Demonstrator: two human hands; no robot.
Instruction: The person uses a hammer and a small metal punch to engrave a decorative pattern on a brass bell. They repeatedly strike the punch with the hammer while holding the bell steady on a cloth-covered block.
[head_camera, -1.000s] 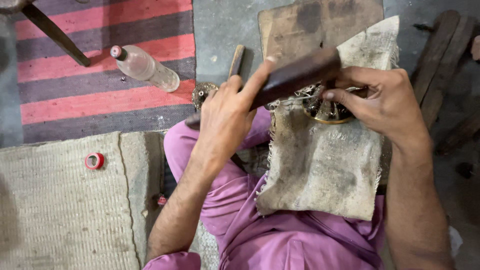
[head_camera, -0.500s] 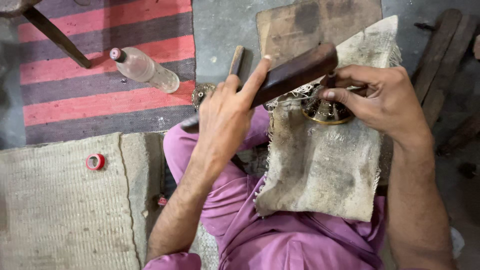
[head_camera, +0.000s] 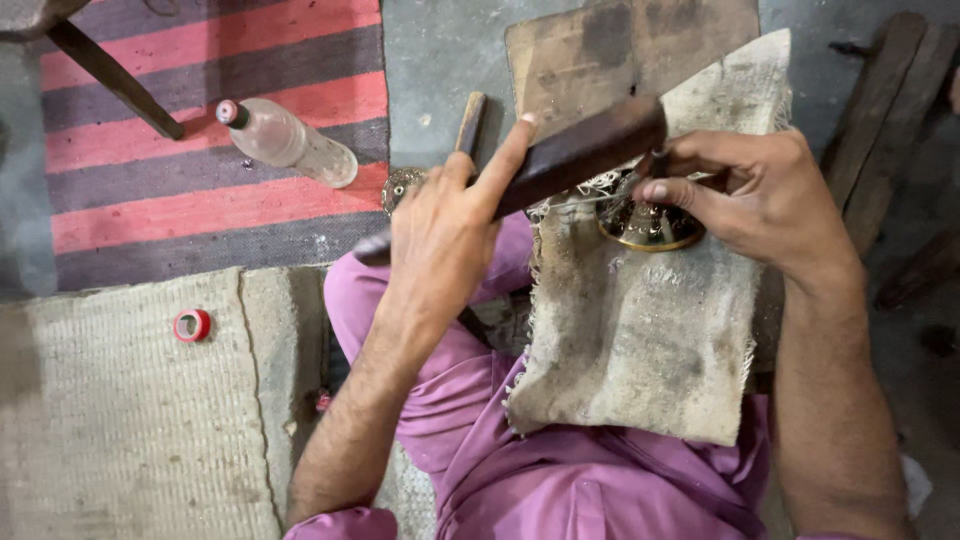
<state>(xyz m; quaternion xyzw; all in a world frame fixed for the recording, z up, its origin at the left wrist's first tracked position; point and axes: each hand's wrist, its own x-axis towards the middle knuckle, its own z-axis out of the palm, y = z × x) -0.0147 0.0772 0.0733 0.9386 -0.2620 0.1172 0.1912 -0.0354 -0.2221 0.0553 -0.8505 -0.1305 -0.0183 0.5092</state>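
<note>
The person wore loose purple-pink clothes (head_camera: 560, 470), and the left hand (head_camera: 440, 235) and right hand (head_camera: 760, 195) were bare, with hairy arms.

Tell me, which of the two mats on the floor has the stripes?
The striped one is the red and grey mat at the top left, where the plastic bottle lies. The other mat, nearer the person, is plain beige and carries a small red tape roll.

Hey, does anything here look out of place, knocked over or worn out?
A clear plastic bottle lies tipped on its side on the striped rug; no spill shows. The burlap cloth over the lap is stained, with frayed edges. A red tape roll sits alone on the woven mat.
</note>
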